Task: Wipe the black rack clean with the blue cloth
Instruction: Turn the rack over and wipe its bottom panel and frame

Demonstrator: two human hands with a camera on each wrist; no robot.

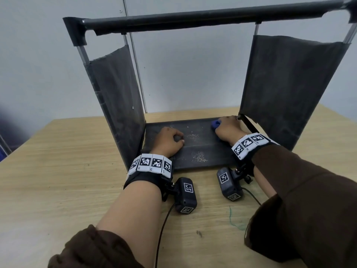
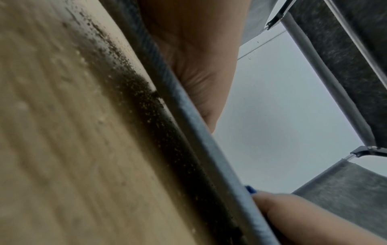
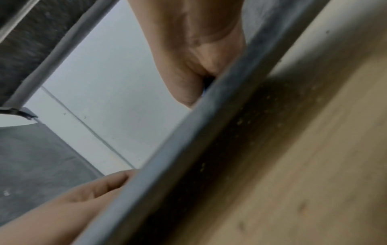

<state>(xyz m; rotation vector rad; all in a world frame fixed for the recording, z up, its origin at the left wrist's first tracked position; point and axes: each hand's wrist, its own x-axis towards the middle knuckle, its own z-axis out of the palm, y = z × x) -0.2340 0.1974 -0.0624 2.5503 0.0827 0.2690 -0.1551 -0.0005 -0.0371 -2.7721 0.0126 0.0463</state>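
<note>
Gripping the blue cloth (image 1: 215, 124) at the shelf's far right corner, the right hand (image 1: 228, 129) had crumbs (image 1: 199, 157) leftward, nearer the curled, empty left hand (image 1: 169, 141).

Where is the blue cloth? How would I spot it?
Find the black rack standing on the wooden table, with two dark fabric sides. On its flat bottom shelf, near the far right corner, the right hand grips the blue cloth. It is the only bright blue thing, poking out beside the fingers.
</note>
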